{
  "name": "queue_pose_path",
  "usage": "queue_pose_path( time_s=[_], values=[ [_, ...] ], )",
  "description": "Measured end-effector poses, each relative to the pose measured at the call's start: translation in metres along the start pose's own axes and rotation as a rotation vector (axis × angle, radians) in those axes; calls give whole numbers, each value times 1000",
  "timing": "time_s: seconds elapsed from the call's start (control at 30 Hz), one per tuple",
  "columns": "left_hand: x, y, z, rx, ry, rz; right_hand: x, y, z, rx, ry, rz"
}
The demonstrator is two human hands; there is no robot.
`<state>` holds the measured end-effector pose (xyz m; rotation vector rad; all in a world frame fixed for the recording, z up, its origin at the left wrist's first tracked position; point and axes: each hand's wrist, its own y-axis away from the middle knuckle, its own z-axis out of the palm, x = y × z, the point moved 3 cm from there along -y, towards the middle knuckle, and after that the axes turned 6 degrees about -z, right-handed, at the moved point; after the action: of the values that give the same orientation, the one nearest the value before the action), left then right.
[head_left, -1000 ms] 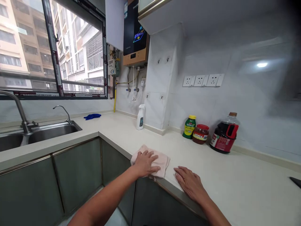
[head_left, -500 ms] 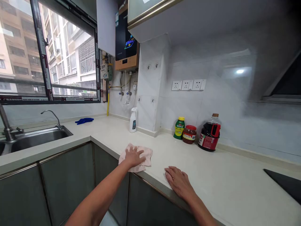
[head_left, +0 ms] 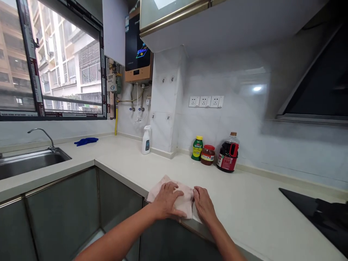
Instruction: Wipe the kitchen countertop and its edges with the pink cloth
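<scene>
A pale pink cloth [head_left: 183, 197] lies spread at the counter's front edge. My left hand [head_left: 167, 199] rests on top of it, its fingers spread apart and the thumb pointing right. At the right edge of the cloth is my right hand [head_left: 203, 204], fingers held together and curled onto the upper right corner; its thumb is hidden. Under both hands is the white countertop [head_left: 252, 203].
Against the wall stand a green bottle with a yellow cap [head_left: 197, 148], a red-lidded jar [head_left: 207, 156] and a large dark bottle [head_left: 227, 154]. A white spray bottle [head_left: 146, 141] is by the pillar. A blue cloth [head_left: 86, 141] lies near the sink [head_left: 35, 163]. A black panel [head_left: 307, 208] sits right.
My left hand and the cloth have come right and nearer along the counter. My right hand has gone from lying flat on the counter to the cloth's edge. The view has turned right.
</scene>
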<state>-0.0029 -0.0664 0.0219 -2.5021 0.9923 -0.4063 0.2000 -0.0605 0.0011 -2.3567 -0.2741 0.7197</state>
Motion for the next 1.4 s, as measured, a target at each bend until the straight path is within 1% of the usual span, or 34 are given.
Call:
queue_pose_path(
  time_s=[0.1, 0.17, 0.23, 0.37, 0.53, 0.6, 0.73, 0.83, 0.9, 0.97, 1.03, 1.1, 1.17, 1.23, 1.4],
  values=[
    [-5, 10, 0, -69, -83, 129, 1, 0, 3, 3, -24, 23],
    [-8, 12, -2, -110, -120, 163, 1, 1, 4, -6, -40, 30],
    [-11, 11, -5, -128, -96, 170, 1, 1, 5, -17, -52, 36],
    [-14, 4, -12, -148, 41, 121, 1, 0, 4, -26, -61, 44],
    [-10, 0, -14, -297, 104, 26, 2, -2, 0, -1, -62, 52],
    [-4, 1, -12, -287, 94, 3, 5, -2, -2, 19, -49, 76],
    [10, 3, -6, -188, 52, -73, 12, -3, -4, 76, -2, 158],
    [16, 2, -4, -184, 109, -143, 14, -3, -3, 87, 10, 178],
    [14, -1, -7, -185, 203, -208, 14, -4, -2, 84, 7, 179],
    [10, -8, -13, -160, 350, -266, 14, -4, -2, 82, 2, 182],
    [4, -17, -21, -115, 612, -334, 15, -5, -2, 81, -5, 184],
    [-5, -27, -28, -81, 953, -444, 15, -5, -2, 73, -13, 180],
    [-14, -35, -32, -69, 1206, -548, 15, -4, -2, 63, -17, 172],
    [-21, -39, -34, -78, 1327, -604, 14, -4, -3, 57, -18, 164],
    [-39, -46, -33, -45, 1594, -645, 13, -4, -4, 44, -22, 153]
  ],
)
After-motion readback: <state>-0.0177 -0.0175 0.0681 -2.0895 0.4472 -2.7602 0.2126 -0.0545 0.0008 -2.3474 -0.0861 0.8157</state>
